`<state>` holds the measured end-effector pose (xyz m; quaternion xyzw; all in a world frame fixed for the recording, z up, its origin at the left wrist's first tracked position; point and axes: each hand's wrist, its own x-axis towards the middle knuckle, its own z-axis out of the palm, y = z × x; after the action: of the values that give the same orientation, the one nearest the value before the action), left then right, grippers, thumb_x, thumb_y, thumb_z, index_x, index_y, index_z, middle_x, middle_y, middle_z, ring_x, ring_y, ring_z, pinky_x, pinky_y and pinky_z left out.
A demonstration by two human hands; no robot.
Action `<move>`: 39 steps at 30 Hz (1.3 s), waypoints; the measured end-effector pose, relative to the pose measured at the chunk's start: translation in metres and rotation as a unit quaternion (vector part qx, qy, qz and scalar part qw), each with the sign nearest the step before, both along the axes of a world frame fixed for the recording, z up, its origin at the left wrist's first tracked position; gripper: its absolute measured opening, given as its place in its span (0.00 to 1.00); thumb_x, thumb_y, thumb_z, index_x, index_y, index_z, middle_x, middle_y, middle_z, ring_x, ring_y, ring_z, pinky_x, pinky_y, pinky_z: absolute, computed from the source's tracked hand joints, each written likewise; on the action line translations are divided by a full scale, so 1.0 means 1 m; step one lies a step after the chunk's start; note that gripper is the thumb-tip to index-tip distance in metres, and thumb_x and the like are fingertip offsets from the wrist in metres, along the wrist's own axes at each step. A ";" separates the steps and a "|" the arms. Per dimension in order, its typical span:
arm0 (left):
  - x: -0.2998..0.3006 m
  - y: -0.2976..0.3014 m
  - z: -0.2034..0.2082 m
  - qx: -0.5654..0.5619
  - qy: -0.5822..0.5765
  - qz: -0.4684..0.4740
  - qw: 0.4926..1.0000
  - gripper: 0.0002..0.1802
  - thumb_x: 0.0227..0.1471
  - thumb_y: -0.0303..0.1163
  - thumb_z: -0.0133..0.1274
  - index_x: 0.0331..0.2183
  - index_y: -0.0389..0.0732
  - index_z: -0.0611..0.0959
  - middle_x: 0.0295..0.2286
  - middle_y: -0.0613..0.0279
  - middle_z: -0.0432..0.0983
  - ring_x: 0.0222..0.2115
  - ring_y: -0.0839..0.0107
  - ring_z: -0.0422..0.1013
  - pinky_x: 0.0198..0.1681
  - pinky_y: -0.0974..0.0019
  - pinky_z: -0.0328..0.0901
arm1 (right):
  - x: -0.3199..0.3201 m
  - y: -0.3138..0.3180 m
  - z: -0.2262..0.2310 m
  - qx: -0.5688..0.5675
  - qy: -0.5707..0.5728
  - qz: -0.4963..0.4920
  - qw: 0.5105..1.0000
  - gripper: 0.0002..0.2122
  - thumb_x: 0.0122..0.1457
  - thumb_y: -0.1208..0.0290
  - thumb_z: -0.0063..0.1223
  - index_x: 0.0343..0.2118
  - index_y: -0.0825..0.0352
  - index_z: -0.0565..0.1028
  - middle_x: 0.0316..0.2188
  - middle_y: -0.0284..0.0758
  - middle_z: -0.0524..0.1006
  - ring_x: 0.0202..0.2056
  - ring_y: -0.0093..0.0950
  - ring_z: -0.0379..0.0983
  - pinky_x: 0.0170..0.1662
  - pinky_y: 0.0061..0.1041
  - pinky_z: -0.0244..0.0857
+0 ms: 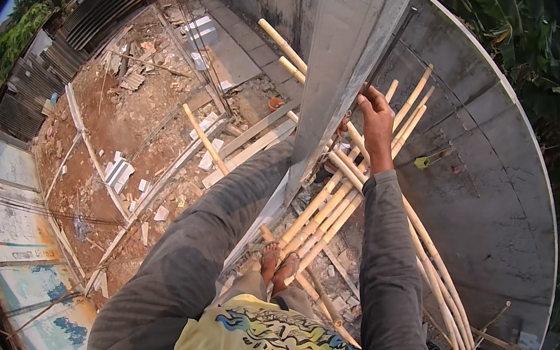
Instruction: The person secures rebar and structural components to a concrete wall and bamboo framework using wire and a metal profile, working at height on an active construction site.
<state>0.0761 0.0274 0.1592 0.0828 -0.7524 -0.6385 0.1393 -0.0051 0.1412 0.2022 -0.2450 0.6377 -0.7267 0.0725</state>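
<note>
A tall grey concrete column rises right in front of me. My right hand is up at its right edge, thumb and fingers closed on the lower end of a thin dark rod that slants up along the column. My left arm reaches forward to the column's left side, and the column hides my left hand. Some small brownish shape shows at the column's right edge below my right hand, too unclear to name. My bare feet stand on several bamboo poles laid side by side.
Long bamboo poles curve away at the right, beside a grey plastered wall. Far below on the left lies reddish ground with rubble, white blocks and narrow concrete beams. Corrugated sheets stand at the far left.
</note>
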 end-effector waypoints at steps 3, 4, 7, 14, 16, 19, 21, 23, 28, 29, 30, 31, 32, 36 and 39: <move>0.002 0.000 -0.001 0.007 -0.004 0.004 1.000 0.08 0.55 0.26 0.48 0.29 0.33 0.80 0.21 0.63 0.76 0.22 0.77 0.72 0.27 0.71 0.67 | -0.008 0.001 0.005 0.055 0.008 0.046 0.997 0.11 0.56 0.75 0.53 0.41 0.71 0.75 0.36 0.32 0.77 0.37 0.19 0.70 0.41 0.18 0.64; 0.002 0.000 -0.003 0.002 -0.007 0.003 1.000 0.08 0.55 0.26 0.48 0.29 0.33 0.80 0.21 0.63 0.76 0.22 0.77 0.72 0.27 0.71 0.67 | -0.010 0.002 0.006 0.077 -0.002 0.059 0.995 0.09 0.57 0.73 0.51 0.39 0.71 0.76 0.35 0.31 0.75 0.36 0.19 0.68 0.42 0.19 0.61; -0.009 0.009 0.001 -0.004 -0.024 -0.024 0.999 0.09 0.55 0.28 0.49 0.32 0.32 0.80 0.22 0.63 0.76 0.23 0.76 0.72 0.29 0.71 0.68 | -0.054 0.013 -0.011 0.058 -0.043 0.113 0.991 0.10 0.58 0.69 0.49 0.37 0.70 0.76 0.33 0.30 0.75 0.38 0.19 0.67 0.45 0.20 0.59; 0.015 -0.040 -0.022 -0.006 0.004 -0.122 0.992 0.16 0.52 0.34 0.56 0.39 0.33 0.78 0.30 0.58 0.78 0.32 0.73 0.75 0.35 0.71 0.69 | -0.019 -0.006 -0.001 0.044 -0.038 0.041 0.997 0.17 0.59 0.68 0.47 0.49 0.72 0.68 0.43 0.37 0.72 0.44 0.26 0.69 0.50 0.25 0.60; 0.034 -0.033 -0.025 0.034 -0.004 -0.118 0.992 0.15 0.49 0.34 0.59 0.36 0.33 0.80 0.30 0.60 0.78 0.30 0.77 0.74 0.33 0.73 0.68 | -0.001 0.006 -0.009 0.062 -0.044 -0.073 0.994 0.20 0.59 0.69 0.47 0.52 0.73 0.65 0.46 0.40 0.70 0.45 0.28 0.68 0.50 0.26 0.60; 0.060 -0.044 -0.035 0.137 -0.029 -0.091 0.986 0.15 0.48 0.33 0.60 0.37 0.33 0.80 0.30 0.63 0.79 0.28 0.79 0.74 0.31 0.74 0.68 | 0.061 0.017 -0.033 0.097 -0.163 -0.138 0.972 0.20 0.58 0.71 0.45 0.53 0.72 0.64 0.44 0.39 0.71 0.43 0.27 0.69 0.44 0.26 0.64; 0.068 -0.038 -0.030 0.114 -0.041 -0.079 0.990 0.15 0.48 0.33 0.60 0.37 0.35 0.81 0.30 0.63 0.79 0.29 0.78 0.74 0.31 0.73 0.69 | 0.095 0.032 -0.060 0.102 -0.281 -0.106 0.948 0.16 0.58 0.71 0.43 0.49 0.70 0.68 0.40 0.34 0.72 0.37 0.20 0.69 0.35 0.20 0.64; 0.070 -0.038 -0.030 0.249 -0.074 -0.061 0.964 0.14 0.48 0.32 0.59 0.37 0.35 0.80 0.30 0.62 0.78 0.29 0.76 0.75 0.33 0.71 0.71 | 0.126 0.034 -0.078 0.077 -0.322 -0.026 0.943 0.16 0.59 0.68 0.44 0.49 0.69 0.69 0.40 0.32 0.73 0.39 0.21 0.69 0.37 0.22 0.65; 0.068 -0.034 -0.016 0.195 -0.067 -0.055 0.977 0.13 0.49 0.29 0.57 0.38 0.34 0.80 0.32 0.61 0.78 0.30 0.74 0.75 0.37 0.70 0.72 | 0.133 0.026 -0.081 -0.009 -0.308 0.119 0.944 0.16 0.60 0.64 0.42 0.47 0.67 0.72 0.41 0.33 0.74 0.38 0.22 0.71 0.40 0.24 0.65; 0.070 -0.033 -0.013 0.186 -0.066 -0.050 0.979 0.13 0.49 0.29 0.57 0.38 0.33 0.80 0.32 0.61 0.78 0.30 0.73 0.75 0.37 0.70 0.72 | 0.135 0.023 -0.072 0.017 -0.315 0.134 0.939 0.16 0.61 0.65 0.42 0.47 0.67 0.71 0.41 0.34 0.74 0.40 0.24 0.71 0.43 0.26 0.65; 0.073 -0.034 -0.011 0.200 -0.068 -0.037 0.977 0.13 0.50 0.29 0.56 0.38 0.33 0.79 0.32 0.60 0.78 0.30 0.73 0.75 0.36 0.70 0.72 | 0.136 0.019 -0.057 0.042 -0.323 0.149 0.934 0.16 0.61 0.65 0.42 0.48 0.67 0.71 0.42 0.35 0.74 0.43 0.26 0.71 0.46 0.28 0.64; 0.077 -0.039 -0.009 0.179 -0.065 -0.036 0.981 0.13 0.50 0.29 0.56 0.38 0.33 0.79 0.32 0.60 0.78 0.31 0.73 0.74 0.36 0.70 0.71 | 0.138 0.015 -0.050 0.065 -0.331 0.163 0.927 0.16 0.61 0.65 0.42 0.48 0.67 0.70 0.43 0.36 0.74 0.45 0.28 0.72 0.49 0.30 0.64; 0.078 -0.043 -0.013 0.203 -0.062 -0.031 0.977 0.12 0.52 0.32 0.55 0.37 0.34 0.79 0.31 0.62 0.77 0.30 0.77 0.73 0.35 0.73 0.69 | 0.139 0.010 -0.047 0.063 -0.320 0.170 0.930 0.15 0.61 0.65 0.42 0.47 0.68 0.71 0.42 0.37 0.75 0.46 0.30 0.72 0.50 0.30 0.64; 0.111 -0.049 -0.036 0.193 -0.024 0.105 0.975 0.13 0.57 0.36 0.51 0.36 0.35 0.78 0.29 0.64 0.77 0.27 0.79 0.72 0.32 0.75 0.67 | 0.139 0.007 -0.048 0.084 -0.312 0.167 0.932 0.15 0.61 0.64 0.43 0.45 0.67 0.72 0.39 0.37 0.77 0.43 0.28 0.73 0.49 0.28 0.65; 0.161 -0.004 -0.051 0.230 0.054 0.320 0.917 0.11 0.58 0.35 0.47 0.34 0.36 0.77 0.26 0.63 0.75 0.23 0.79 0.70 0.29 0.75 0.66 | 0.113 0.018 -0.072 0.104 -0.299 0.168 0.933 0.14 0.61 0.64 0.43 0.43 0.67 0.73 0.38 0.36 0.78 0.39 0.27 0.73 0.43 0.26 0.66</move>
<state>0.2371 0.0231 0.1077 0.3145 -0.5092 -0.7186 0.3541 0.1075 0.1588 0.1304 -0.1109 0.6078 -0.6731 0.4065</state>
